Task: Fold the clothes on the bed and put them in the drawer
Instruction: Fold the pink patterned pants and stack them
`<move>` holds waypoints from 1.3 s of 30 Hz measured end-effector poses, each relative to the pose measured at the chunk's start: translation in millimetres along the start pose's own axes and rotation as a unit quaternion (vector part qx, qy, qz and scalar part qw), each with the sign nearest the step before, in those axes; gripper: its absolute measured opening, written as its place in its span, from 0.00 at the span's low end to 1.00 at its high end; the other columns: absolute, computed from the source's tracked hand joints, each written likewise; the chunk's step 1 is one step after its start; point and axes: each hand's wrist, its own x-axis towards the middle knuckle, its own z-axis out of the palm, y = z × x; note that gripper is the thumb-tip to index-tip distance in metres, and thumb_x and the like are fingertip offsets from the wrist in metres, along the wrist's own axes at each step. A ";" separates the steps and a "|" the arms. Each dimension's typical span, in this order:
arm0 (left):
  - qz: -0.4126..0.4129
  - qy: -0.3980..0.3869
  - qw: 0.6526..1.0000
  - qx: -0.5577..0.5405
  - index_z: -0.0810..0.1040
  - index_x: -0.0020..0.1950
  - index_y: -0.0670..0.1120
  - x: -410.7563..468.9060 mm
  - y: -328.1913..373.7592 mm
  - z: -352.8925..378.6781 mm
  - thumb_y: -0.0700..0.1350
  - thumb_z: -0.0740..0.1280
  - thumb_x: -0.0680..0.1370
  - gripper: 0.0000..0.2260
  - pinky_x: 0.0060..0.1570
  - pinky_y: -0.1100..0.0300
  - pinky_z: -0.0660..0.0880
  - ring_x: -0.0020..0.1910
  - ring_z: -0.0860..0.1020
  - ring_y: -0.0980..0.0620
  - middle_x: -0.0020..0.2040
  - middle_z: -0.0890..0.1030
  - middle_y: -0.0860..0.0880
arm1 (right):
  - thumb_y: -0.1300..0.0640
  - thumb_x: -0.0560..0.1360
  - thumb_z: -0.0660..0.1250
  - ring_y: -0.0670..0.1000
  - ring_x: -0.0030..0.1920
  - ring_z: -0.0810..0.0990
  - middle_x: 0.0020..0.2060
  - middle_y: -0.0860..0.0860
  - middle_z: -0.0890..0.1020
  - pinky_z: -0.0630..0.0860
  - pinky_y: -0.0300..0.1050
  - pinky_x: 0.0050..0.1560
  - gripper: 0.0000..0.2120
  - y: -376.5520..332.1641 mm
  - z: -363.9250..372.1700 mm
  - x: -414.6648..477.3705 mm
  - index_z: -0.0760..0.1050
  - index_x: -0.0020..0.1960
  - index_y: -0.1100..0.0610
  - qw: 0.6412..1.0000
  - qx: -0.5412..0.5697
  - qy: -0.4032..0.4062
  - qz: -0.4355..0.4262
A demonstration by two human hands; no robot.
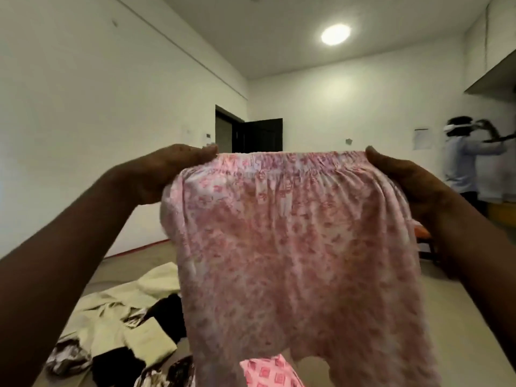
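**Item held:** pink printed pyjama bottoms point(293, 247), raised at chest height in mid-frame and hanging open. The gathered elastic waistband point(290, 160) is stretched level between the two hands, and the fabric is blurred lower down.

**Left hand** point(167, 174): fingers clamped on the left end of the waistband, thumb laid along the top edge.

**Right hand** point(405, 185): fingers clamped on the right end, thumb likewise on top. The rest of the fingers are hidden behind the cloth.

**Below, on a pale surface** point(122, 272), unfolded and overlapping:
- cream garment point(131, 311), spread wide
- black garment point(170, 314), partly under the cream one
- dark-and-white patterned piece point(67, 356) at the lower left
- pink square-print cloth point(268, 372), just under the hanging bottoms

**Obstruction:** the held bottoms screen the middle of the view, hiding much of the pile and the surface behind them.

**Surroundings:**
- white walls
- dark door point(262, 135), standing open at the far end
- round ceiling light point(335, 34), lit
- paper sheet point(421, 138) on the far wall
- second person point(469, 163) in a light shirt at the right, arms raised, well apart from the held garment
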 end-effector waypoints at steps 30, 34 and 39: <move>-0.163 0.239 0.957 -0.019 0.84 0.55 0.53 -85.6 -302.3 345.6 0.42 0.77 0.75 0.11 0.37 0.61 0.80 0.36 0.83 0.56 0.38 0.85 0.55 | 0.61 0.84 0.61 0.38 0.58 0.82 0.59 0.39 0.84 0.78 0.38 0.59 0.24 431.0 83.7 -143.9 0.68 0.75 0.40 0.952 -0.226 0.193 0.072; -0.148 0.252 0.956 0.000 0.85 0.54 0.52 -86.6 -307.5 343.8 0.42 0.77 0.75 0.10 0.37 0.63 0.79 0.35 0.81 0.59 0.38 0.84 0.57 | 0.57 0.83 0.58 0.42 0.52 0.85 0.58 0.47 0.86 0.82 0.48 0.54 0.25 437.8 88.6 -144.4 0.66 0.78 0.44 0.953 -0.231 0.179 0.081; -0.128 0.231 0.962 0.067 0.85 0.51 0.52 -89.4 -318.2 341.7 0.45 0.75 0.78 0.03 0.42 0.52 0.83 0.42 0.85 0.57 0.43 0.86 0.58 | 0.62 0.85 0.60 0.36 0.68 0.75 0.72 0.44 0.76 0.74 0.38 0.67 0.25 435.4 90.1 -144.4 0.63 0.79 0.45 0.954 -0.228 0.177 0.075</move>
